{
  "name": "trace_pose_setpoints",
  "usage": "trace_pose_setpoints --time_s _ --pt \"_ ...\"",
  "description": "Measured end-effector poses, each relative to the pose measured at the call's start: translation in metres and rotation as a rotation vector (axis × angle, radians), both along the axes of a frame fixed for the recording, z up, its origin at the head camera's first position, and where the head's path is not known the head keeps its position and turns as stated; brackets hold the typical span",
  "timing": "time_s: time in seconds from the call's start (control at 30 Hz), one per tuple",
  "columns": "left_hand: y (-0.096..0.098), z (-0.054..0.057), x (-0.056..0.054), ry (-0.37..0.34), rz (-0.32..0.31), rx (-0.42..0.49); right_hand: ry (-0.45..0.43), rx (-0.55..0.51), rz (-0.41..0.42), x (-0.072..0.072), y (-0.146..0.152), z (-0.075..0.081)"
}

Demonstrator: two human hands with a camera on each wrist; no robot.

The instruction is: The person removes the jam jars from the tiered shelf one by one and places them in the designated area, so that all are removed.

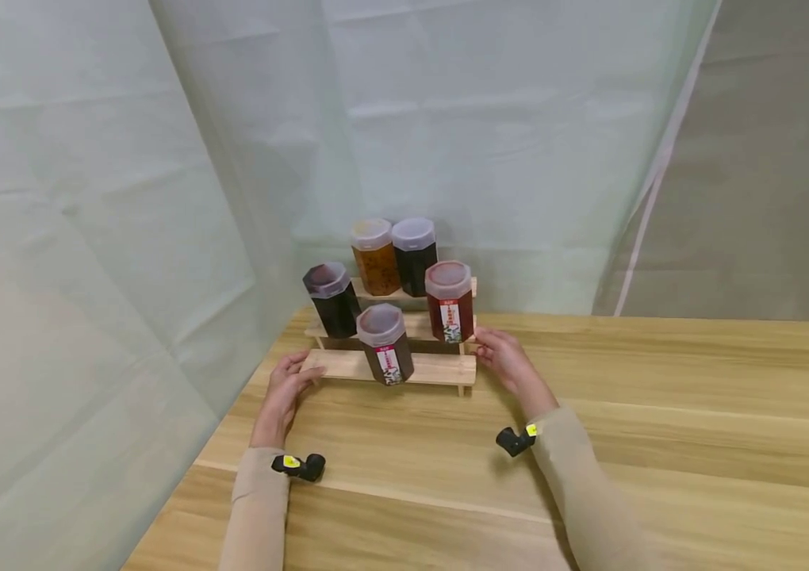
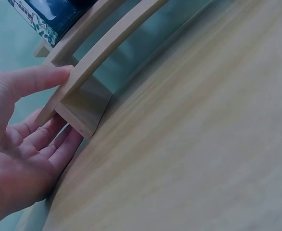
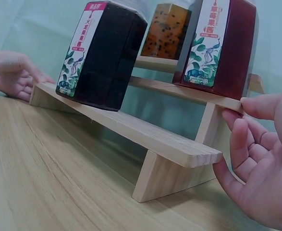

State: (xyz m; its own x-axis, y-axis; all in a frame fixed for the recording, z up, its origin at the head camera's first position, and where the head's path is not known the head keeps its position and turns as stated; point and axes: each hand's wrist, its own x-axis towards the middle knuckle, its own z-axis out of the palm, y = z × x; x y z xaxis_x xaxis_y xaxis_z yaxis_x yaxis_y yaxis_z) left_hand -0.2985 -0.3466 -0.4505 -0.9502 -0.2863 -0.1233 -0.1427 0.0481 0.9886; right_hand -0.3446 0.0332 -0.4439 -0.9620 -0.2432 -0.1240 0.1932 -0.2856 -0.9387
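Note:
A three-tier wooden display rack (image 1: 443,369) stands on the table, bearing several jars with clear lids. My left hand (image 1: 286,388) grips the left end of its lowest board, thumb on top and fingers beneath, as the left wrist view shows. At the right end, my right hand (image 3: 263,149) pinches the middle board between thumb and fingers. A dark jam jar (image 3: 104,57) sits on the lowest board. The middle board carries a red jam jar (image 1: 450,305) at the right and another dark jar (image 1: 336,309) at the left.
On the top board an orange jar (image 1: 377,268) with dark specks stands beside a dark jar (image 1: 415,262). Pale cloth (image 1: 504,159) hangs close behind the rack and along the left. The wooden tabletop (image 1: 661,412) extends to the right.

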Motion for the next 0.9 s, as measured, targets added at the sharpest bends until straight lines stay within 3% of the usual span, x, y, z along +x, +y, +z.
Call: trace_pose_setpoints --time_s 0.2,0.67,0.9 --pt "-0.001 0.0 0.001 -0.01 -0.008 0.003 -0.026 -0.042 0.007 0.004 0.0 0.004" --pt "-0.003 0.003 0.001 -0.022 -0.018 -0.035 -0.03 -0.026 -0.023 0.004 0.002 0.0" --pt "-0.001 0.002 0.001 -0.008 -0.016 -0.034 -0.009 -0.026 -0.081 0.002 0.007 0.013"
